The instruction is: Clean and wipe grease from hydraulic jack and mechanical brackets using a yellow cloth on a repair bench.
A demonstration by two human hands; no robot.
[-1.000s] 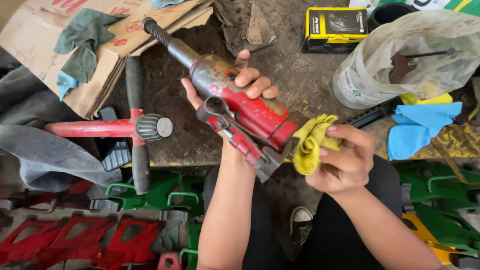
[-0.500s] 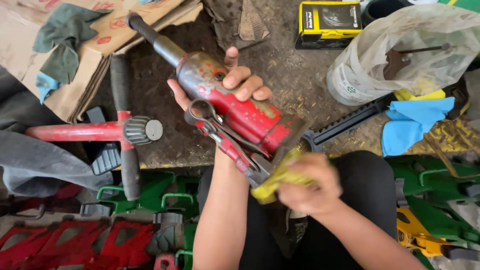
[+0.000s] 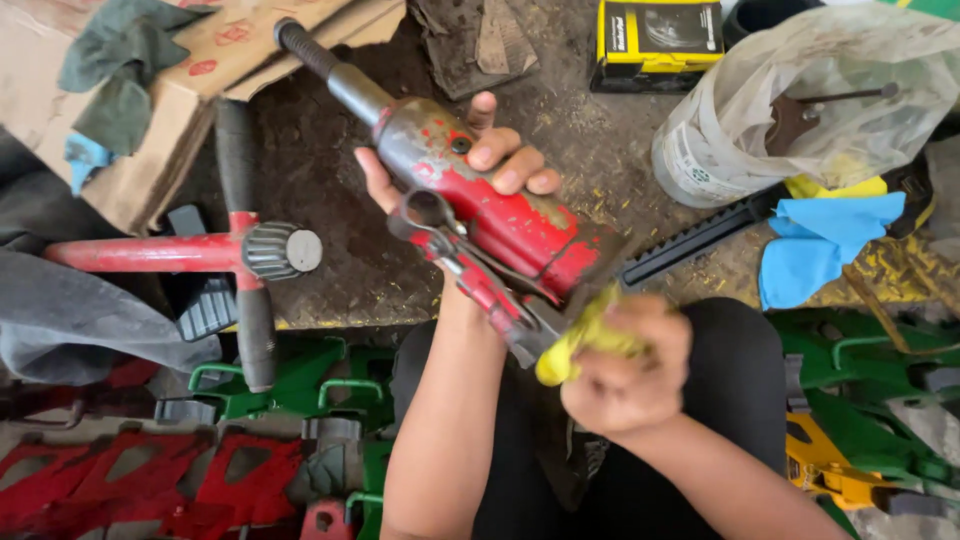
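Left hand [image 3: 470,165] clasps the red jack [image 3: 480,200] firmly; right hand [image 3: 625,375], fisted on the yellow rag [image 3: 590,335], should rub its base with short, firm strokes.

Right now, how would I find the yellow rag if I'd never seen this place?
Start at the big red tool in the middle, held from underneath by the left hand. Follow it down to its lower end, where the right hand is bunched around the yellow rag. The other cloths nearby lie loose; only this one is being held.
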